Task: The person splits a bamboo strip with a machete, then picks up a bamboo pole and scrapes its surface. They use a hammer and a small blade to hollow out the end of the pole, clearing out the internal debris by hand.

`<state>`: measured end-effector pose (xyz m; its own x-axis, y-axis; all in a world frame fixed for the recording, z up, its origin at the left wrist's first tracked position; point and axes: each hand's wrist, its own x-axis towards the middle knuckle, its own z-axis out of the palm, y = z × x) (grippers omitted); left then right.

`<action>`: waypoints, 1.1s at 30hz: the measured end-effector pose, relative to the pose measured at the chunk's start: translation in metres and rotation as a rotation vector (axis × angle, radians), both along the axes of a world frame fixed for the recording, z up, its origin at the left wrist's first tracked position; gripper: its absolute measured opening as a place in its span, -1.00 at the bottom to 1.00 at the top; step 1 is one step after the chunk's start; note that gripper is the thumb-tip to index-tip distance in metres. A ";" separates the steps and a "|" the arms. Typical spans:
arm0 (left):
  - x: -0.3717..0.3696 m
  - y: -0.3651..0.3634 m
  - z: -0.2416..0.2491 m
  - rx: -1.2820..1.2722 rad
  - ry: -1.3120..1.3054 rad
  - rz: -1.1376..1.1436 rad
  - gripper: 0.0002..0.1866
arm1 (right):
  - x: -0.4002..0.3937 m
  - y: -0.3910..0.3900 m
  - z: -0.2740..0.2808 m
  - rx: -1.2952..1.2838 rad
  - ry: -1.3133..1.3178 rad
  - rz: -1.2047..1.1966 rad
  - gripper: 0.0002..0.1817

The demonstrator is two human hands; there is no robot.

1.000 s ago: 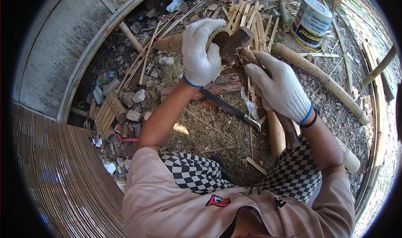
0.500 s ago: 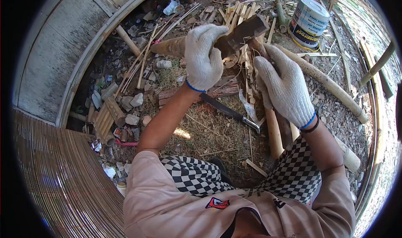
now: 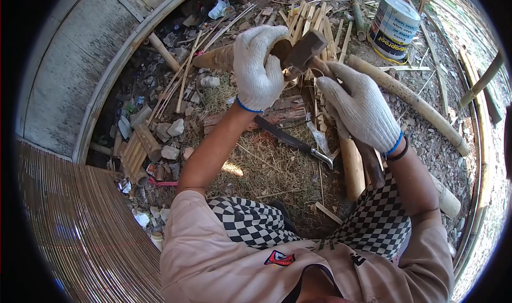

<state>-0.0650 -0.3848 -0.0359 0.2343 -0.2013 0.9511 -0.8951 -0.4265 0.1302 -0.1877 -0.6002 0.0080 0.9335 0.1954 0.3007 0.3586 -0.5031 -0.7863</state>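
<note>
My left hand (image 3: 257,68), in a white knit glove, wraps around a bamboo pole (image 3: 213,58) near its open end. My right hand (image 3: 365,108), gloved too, grips a hammer; its dark metal head (image 3: 308,50) is close by the pole's end and overlaps the space between my hands. The hammer's wooden handle (image 3: 369,162) sticks out below the right hand. Under my hands lies a machete (image 3: 285,137) with a dark blade, on dry grass beside a reddish rough block (image 3: 280,111).
Split bamboo strips (image 3: 314,20) are heaped beyond my hands. A paint bucket (image 3: 394,27) stands at the upper right. Another bamboo pole (image 3: 413,103) slants along the right, and rubble with stones (image 3: 176,127) lies on the left by a wall (image 3: 69,52).
The hammer head has swung down and left, away from the camera and nearer the bamboo pole's end. My left hand keeps its hold on the pole.
</note>
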 end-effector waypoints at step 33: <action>0.039 0.079 -0.037 0.351 0.211 0.101 0.07 | 0.054 0.049 -0.065 0.801 0.390 0.001 -0.70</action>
